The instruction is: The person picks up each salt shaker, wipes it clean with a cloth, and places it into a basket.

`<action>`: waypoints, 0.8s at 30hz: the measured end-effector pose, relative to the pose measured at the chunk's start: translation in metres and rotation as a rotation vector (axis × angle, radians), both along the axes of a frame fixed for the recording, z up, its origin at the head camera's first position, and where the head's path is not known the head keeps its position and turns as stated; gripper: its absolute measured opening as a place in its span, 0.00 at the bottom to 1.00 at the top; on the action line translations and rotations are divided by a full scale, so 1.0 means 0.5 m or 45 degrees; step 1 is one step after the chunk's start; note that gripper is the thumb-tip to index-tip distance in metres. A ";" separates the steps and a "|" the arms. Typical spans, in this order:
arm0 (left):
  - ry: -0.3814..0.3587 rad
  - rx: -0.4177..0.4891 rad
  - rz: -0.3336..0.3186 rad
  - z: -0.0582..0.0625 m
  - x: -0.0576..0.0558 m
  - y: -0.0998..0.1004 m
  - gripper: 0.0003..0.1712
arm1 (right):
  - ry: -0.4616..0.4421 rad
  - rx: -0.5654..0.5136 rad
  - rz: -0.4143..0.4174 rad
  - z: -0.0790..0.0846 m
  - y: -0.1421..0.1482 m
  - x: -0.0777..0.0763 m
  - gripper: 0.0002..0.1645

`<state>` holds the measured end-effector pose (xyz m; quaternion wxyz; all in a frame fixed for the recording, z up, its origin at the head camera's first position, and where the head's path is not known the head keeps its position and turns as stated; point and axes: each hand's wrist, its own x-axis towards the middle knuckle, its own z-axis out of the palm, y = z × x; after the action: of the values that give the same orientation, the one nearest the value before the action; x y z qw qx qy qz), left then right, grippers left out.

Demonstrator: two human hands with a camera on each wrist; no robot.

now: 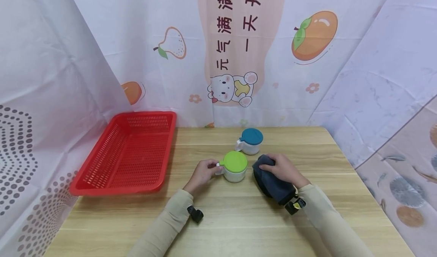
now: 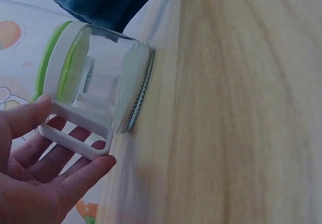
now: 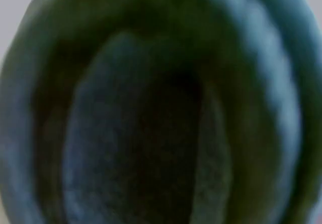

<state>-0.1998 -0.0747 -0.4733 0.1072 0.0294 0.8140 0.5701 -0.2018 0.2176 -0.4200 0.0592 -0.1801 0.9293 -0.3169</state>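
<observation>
A clear seasoning jar with a green lid stands on the wooden table. My left hand holds its white handle, the thumb up by the lid and the fingers around the loop. In my right hand is a folded dark blue cloth, gripped from above just right of the green-lidded jar. Folds of that cloth fill the right wrist view and hide the fingers there. Behind the two hands stands a second jar with a blue lid, its handle pointing left.
A red plastic basket sits at the table's left side. The wooden table ends at the back against a printed white curtain, and more curtain hangs along both sides.
</observation>
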 end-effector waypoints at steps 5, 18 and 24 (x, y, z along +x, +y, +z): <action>0.008 -0.019 -0.006 0.003 0.001 0.001 0.12 | 0.016 0.037 -0.019 -0.002 0.003 -0.001 0.21; 0.023 0.002 0.109 0.007 0.003 0.004 0.09 | 0.036 0.034 -0.022 0.000 0.004 0.002 0.22; 0.017 0.026 0.147 0.006 0.003 0.001 0.09 | 0.048 0.023 -0.018 -0.001 0.007 0.003 0.20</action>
<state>-0.1982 -0.0740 -0.4701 0.0681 -0.0127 0.8093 0.5833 -0.2004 0.2209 -0.4203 0.0412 -0.1790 0.9343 -0.3056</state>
